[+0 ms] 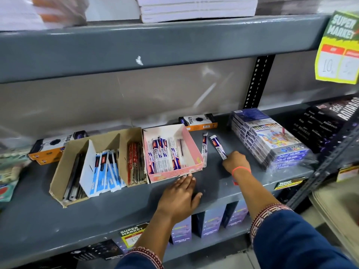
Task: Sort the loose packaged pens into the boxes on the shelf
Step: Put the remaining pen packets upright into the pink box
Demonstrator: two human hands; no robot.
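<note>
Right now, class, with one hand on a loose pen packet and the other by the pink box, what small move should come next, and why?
Probably lift the pen packet pinched in the right hand leftwards into the pink box. That box already holds matching white-and-blue packets, and the left hand rests flat by its front edge, seemingly steadying it. A second loose packet leaning on the box's right wall would follow.

Bare shelf (217, 179) lies open between the pink box (194, 148) and the stacked packs (272, 140). One loose pen (205, 150) leans against the box wall. The upper shelf (136, 47) limits headroom.

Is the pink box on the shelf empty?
No, the pink box holds several packaged pens lying inside it.
</note>
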